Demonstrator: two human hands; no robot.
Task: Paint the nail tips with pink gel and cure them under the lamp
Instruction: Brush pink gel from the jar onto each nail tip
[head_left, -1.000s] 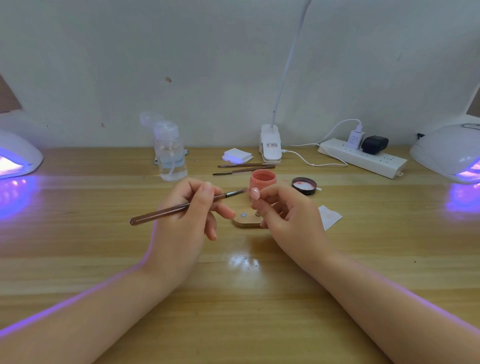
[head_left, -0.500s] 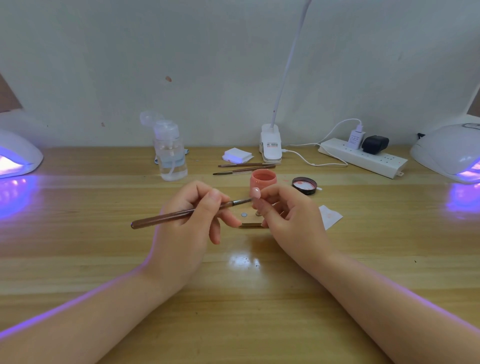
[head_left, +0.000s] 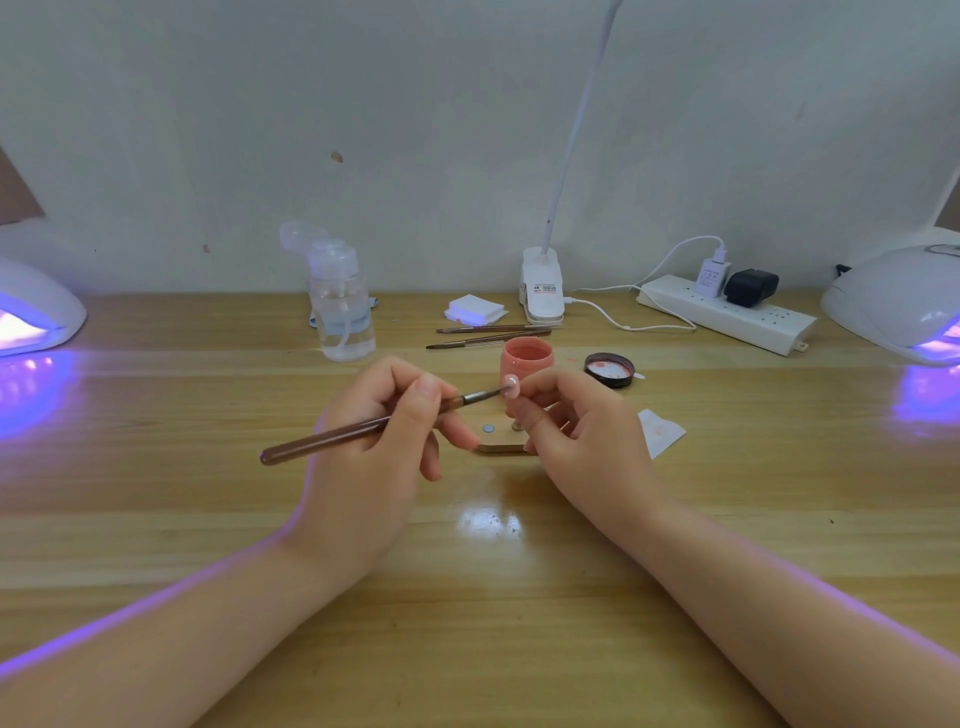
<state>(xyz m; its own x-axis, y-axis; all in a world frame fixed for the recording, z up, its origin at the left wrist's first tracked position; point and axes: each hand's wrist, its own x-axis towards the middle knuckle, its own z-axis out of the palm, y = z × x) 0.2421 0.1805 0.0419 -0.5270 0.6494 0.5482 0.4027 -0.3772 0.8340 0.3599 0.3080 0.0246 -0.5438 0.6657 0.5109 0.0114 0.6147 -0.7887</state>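
My left hand (head_left: 379, 457) grips a brown brush (head_left: 363, 428), whose bristles touch a small pale pink nail tip (head_left: 511, 385). My right hand (head_left: 576, 436) pinches that nail tip's holder between thumb and fingers; the holder itself is hidden. An open pink gel pot (head_left: 525, 358) stands just behind the nail tip, with its black lid (head_left: 609, 369) lying to the right. A small wooden stand (head_left: 500, 439) with a round grey magnet lies on the table between my hands. Lit curing lamps sit at the far left (head_left: 31, 317) and far right (head_left: 898, 306).
A clear pump bottle (head_left: 340, 306), white pads (head_left: 474, 310), two spare brushes (head_left: 488, 335), a clip desk lamp (head_left: 541, 286) and a power strip (head_left: 727, 319) line the back of the wooden table (head_left: 483, 597). A paper scrap (head_left: 661, 431) lies right of my right hand.
My left hand lifted the brush slightly, bringing its bristles onto the nail tip. My right hand has stayed almost still.
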